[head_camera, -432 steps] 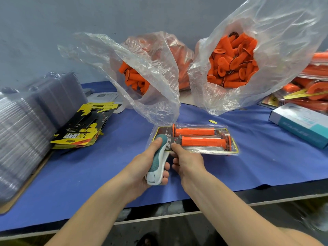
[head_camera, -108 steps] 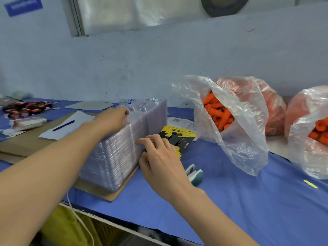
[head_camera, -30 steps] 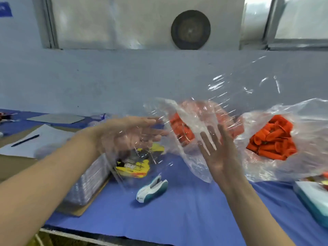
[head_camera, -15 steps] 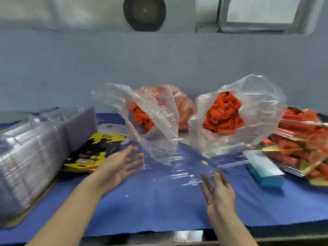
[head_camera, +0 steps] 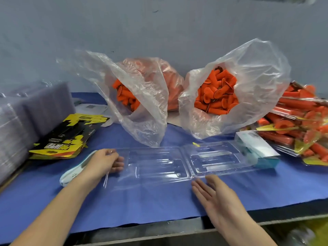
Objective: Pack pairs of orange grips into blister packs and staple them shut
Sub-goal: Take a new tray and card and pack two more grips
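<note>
**Head view: blister pack lies open, waiting for its grips**

The left hand [head_camera: 101, 162] curls thumb and fingers over the end flap of one clear plastic blister pack [head_camera: 159, 167], which is spread flat in two empty halves. The right hand [head_camera: 218, 197], fingers straight and holding nothing, hovers at the pack's near edge by the hinge; contact cannot be told. One white-and-teal stapler [head_camera: 71, 173] lies under the left wrist. Beyond the grip stand two open clear bags [head_camera: 248, 86] of loose orange grips [head_camera: 214, 93], too many to count, with a third bag behind them. Beside the grip lie black-and-yellow printed cards [head_camera: 65, 137]. At the pack's far end sit one teal-and-white box [head_camera: 257, 148] and a heap of finished packs [head_camera: 298, 125]. For this pack, filling, closing and stapling all appear still to do.
</note>
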Demonstrator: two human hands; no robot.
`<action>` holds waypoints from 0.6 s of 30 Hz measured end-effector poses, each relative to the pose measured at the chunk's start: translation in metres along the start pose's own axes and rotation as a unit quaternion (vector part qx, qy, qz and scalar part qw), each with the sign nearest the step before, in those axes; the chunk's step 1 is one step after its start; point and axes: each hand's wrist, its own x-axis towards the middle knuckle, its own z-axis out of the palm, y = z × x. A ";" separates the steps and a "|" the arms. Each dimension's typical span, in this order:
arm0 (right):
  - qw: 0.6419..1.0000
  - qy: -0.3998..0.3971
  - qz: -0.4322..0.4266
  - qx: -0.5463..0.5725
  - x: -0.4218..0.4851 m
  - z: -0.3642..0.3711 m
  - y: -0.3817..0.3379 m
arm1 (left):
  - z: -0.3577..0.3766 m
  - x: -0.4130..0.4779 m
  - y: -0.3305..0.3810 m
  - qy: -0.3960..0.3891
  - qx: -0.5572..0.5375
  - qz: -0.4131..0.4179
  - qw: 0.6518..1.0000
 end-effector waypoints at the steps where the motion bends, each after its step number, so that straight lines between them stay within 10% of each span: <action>1: 1.000 0.006 0.001 -0.002 -0.004 -0.002 0.001 | 0.001 0.000 0.001 -0.004 0.003 -0.002 1.000; 8: 0.965 0.074 -0.181 -0.176 -0.014 -0.005 -0.002 | -0.017 0.008 0.000 0.024 0.062 0.033 0.997; 13: 0.811 -0.013 -0.437 -0.389 -0.012 0.013 -0.021 | -0.031 0.010 -0.002 0.080 0.217 0.103 0.967; 18: 0.688 -0.051 -0.485 -0.537 0.018 0.030 -0.030 | -0.020 -0.002 0.000 0.128 0.403 0.258 0.869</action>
